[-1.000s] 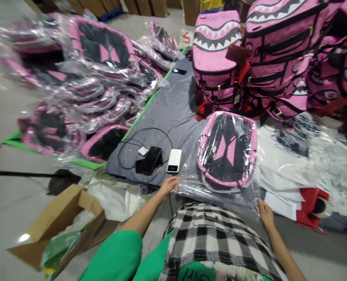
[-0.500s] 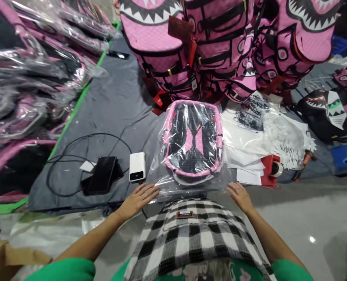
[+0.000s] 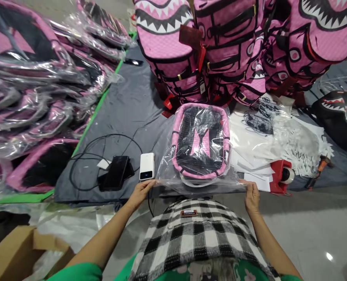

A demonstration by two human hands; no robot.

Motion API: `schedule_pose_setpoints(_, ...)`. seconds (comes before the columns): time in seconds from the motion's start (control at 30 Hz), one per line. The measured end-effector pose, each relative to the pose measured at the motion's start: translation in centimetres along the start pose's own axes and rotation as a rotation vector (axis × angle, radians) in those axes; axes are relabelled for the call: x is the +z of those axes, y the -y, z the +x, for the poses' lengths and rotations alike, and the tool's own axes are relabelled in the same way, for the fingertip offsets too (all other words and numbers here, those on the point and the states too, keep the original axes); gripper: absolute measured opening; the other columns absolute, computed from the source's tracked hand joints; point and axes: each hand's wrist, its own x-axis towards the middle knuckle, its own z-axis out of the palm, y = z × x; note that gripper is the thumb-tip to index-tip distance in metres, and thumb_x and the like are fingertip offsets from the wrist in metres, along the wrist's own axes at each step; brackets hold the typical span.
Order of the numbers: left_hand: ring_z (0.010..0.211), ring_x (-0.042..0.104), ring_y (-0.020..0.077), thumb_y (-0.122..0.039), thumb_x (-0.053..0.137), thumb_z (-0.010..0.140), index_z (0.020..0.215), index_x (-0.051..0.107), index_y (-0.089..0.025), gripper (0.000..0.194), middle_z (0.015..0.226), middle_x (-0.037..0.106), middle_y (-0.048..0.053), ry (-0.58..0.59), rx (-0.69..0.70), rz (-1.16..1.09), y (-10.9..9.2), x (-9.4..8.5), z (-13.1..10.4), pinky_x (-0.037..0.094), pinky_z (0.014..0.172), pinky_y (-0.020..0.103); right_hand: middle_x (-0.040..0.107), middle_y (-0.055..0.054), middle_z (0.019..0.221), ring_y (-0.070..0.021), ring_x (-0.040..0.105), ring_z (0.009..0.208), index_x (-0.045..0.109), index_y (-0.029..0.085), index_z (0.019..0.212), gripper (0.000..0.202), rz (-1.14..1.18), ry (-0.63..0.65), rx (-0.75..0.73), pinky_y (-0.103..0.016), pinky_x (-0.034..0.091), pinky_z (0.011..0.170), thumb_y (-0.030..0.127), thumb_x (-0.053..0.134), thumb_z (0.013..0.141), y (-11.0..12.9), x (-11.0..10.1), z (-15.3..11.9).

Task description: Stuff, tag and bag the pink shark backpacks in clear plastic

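A heap of plastic-wrapped pink backpacks [image 3: 38, 101] occupies the left side, beyond the green strip [image 3: 98, 109] that edges the grey-covered table [image 3: 126, 101]. A cardboard box [image 3: 9, 249] sits on the near left, below table level. On the table, a looped black cable [image 3: 73, 175] lies beside two stacked black smartphones [image 3: 114, 173]. To their right, a white power bank [image 3: 147, 164] lies just beyond the left hand [image 3: 139, 193] and limits free space there. The left thumb and fingers are closed in a pinch on the near left corner of a clear plastic bag [image 3: 167, 171].

Inside the bag, a pink-rimmed black backpack [image 3: 201, 140] lies flat at the table's near edge, between the hands. Its long axis runs near to far; the face with the pink bow-shaped patch points up. Which end is its top cannot be told. Upright pink shark-mouth backpacks [image 3: 167, 43] block the far side.

The right hand [image 3: 252, 197] has its fingers curled closed on the bag's near right corner. White sheets [image 3: 243, 144], a red tape dispenser [image 3: 278, 177] and an orange-handled tool [image 3: 319, 171] crowd the right side. A black shark-mouth bag [image 3: 337, 117] lies farthest right.
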Motion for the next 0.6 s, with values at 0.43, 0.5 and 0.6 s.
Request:
schedule_pose_setpoints(0.43, 0.091, 0.071, 0.0301, -0.092, 0.05, 0.067, 0.078, 0.079, -0.02, 0.078, 0.086, 0.079, 0.007, 0.117, 0.057, 0.036, -1.6, -0.3, 0.9, 0.055, 0.094, 0.039, 0.068, -0.013, 0.126, -0.0325, 0.065, 0.115, 0.063, 0.025, 0.131, 0.055, -0.352, 0.587, -0.601, -0.049, 0.053, 0.1, 0.052, 0.072, 0.083, -2.5, -6.2, 2.7)
schedule_pose_setpoints(0.5, 0.095, 0.071, 0.0307, -0.092, 0.051, 0.066, 0.08, 0.08, -0.02, 0.078, 0.091, 0.08, 0.008, 0.155, 0.045, 0.04, -1.3, -0.3, 0.7, 0.054, 0.098, 0.04, 0.065, -0.011, 0.134, -0.0295, 0.062, 0.122, 0.06, 0.03, 0.137, 0.043, -0.476, 0.616, -0.738, -0.049, 0.053, 0.102, 0.032, 0.061, 0.093, -3.7, -6.5, 2.2)
schedule_pose_setpoints(0.6, 0.1, 0.071, 0.0313, -0.092, 0.05, 0.067, 0.084, 0.08, -0.02, 0.081, 0.096, 0.08, 0.009, 0.171, 0.024, 0.051, -0.8, -0.1, 0.5, 0.052, 0.102, 0.041, 0.067, -0.005, 0.132, -0.0233, 0.061, 0.124, 0.064, 0.034, 0.131, 0.045, -0.514, 0.615, -0.798, -0.047, 0.053, 0.104, 0.012, 0.045, 0.097, -5.0, -4.7, 1.7)
